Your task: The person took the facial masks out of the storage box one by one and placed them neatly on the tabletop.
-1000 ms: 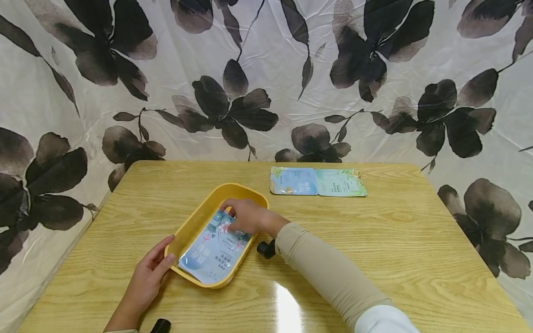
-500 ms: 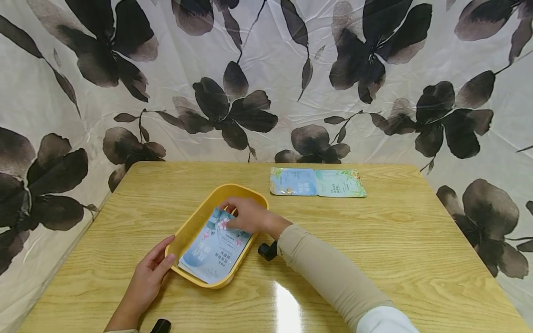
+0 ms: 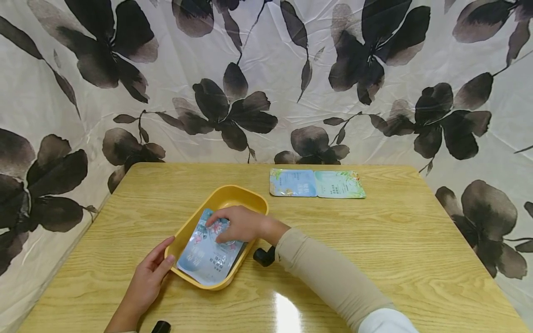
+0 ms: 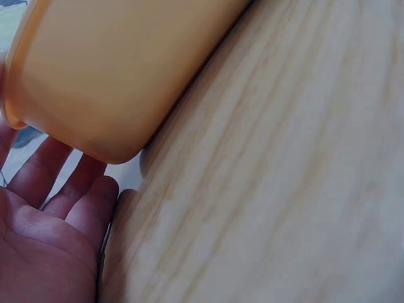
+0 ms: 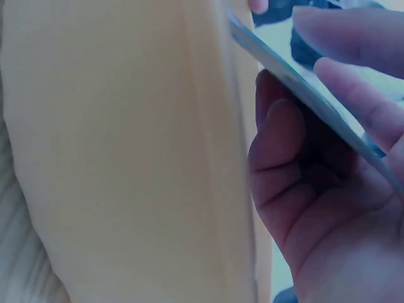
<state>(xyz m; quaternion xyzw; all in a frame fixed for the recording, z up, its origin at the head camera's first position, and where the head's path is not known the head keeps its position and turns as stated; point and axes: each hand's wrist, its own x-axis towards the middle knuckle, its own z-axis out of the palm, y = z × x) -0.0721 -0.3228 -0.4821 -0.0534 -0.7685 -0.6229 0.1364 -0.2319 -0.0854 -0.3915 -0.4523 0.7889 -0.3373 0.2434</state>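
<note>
A yellow plastic basket stands slanted on the table, left of centre. Inside it is a pale blue, flower-printed sheet mask packet, its lower end at the near wall. My right hand reaches in from the right and grips the packet's far part; in the right wrist view, the packet runs edge-on between its fingers. What lies beneath is hidden. With the thumb over the rim and fingers along the outer wall, my left hand holds the basket's near left corner. The left wrist view shows the basket's outer side.
At the table's far edge lie a blue packet and a green packet, side by side. Behind the wooden table hangs a floral curtain. A black wrist device sits below my right wrist, close to the basket.
Within the basket, my right hand has shifted the packet slightly left and tilted it, opening a dark gap along its right edge. My left hand and the basket have stayed put.
</note>
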